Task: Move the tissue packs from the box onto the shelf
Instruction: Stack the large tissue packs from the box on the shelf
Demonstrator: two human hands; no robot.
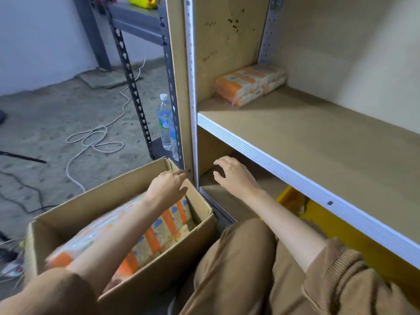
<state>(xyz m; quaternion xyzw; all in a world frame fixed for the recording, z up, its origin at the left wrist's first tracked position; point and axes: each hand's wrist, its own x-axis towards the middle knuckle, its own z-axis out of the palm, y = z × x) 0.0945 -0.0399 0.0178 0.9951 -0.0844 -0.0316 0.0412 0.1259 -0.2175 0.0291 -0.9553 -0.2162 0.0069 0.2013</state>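
Brown sleeves [354, 289], ribbed cuffs [336, 253]; matching brown trousers [238, 258]

Box [127, 194] of tissue packs [145, 237] left of shelf [318, 133] holding one pack [250, 84] at back

The left forearm [122, 237] covers much of the tissue packs [173, 218] in the box [122, 180], and their print is blurred. A yellow bin [292, 198] shows only in part beneath the shelf rail [295, 175]. A yellow package [142, 0] is cut by the top edge. The label on the water bottle [164, 123] is too small to read
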